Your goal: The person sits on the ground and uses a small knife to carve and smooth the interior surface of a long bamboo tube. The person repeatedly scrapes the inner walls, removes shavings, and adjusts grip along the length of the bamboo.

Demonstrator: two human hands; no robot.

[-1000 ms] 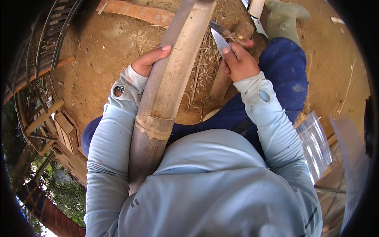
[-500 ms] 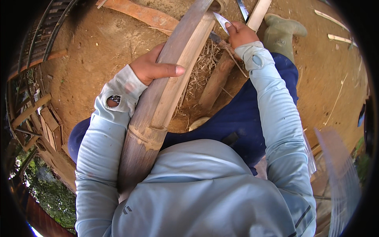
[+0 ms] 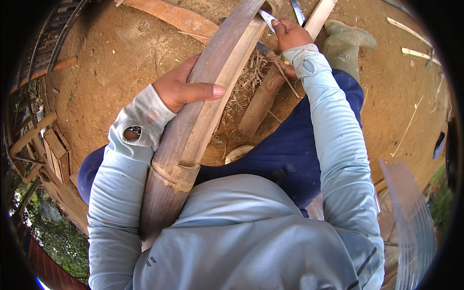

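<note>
A thick bamboo pole (image 3: 208,67) slants from my lap toward the far edge of the view, a long strip of its right side cut away to paler wood. My left hand (image 3: 188,89) is closed round the pole's middle, thumb lying across the top. In my right hand (image 3: 292,35) is a knife (image 3: 268,20) with a pale blade, its handle hidden by my fingers. The blade's tip meets the pole near its far end, beside the curled rim (image 3: 275,6) of a node. A raised node ring (image 3: 176,174) shows close to my body.
Under the pole lie wood shavings (image 3: 237,92), a short log (image 3: 261,104) and a wooden-handled blade (image 3: 265,50). Farther off are a saw (image 3: 298,12), a plank (image 3: 321,18) and a reddish board (image 3: 169,17). My boot (image 3: 344,48) stands right; a clear corrugated sheet (image 3: 411,217) is at lower right.
The knife tip has moved slightly farther away and in against the pole's far end. My left hand keeps its hold on the pole. The whole view has shifted a little.
</note>
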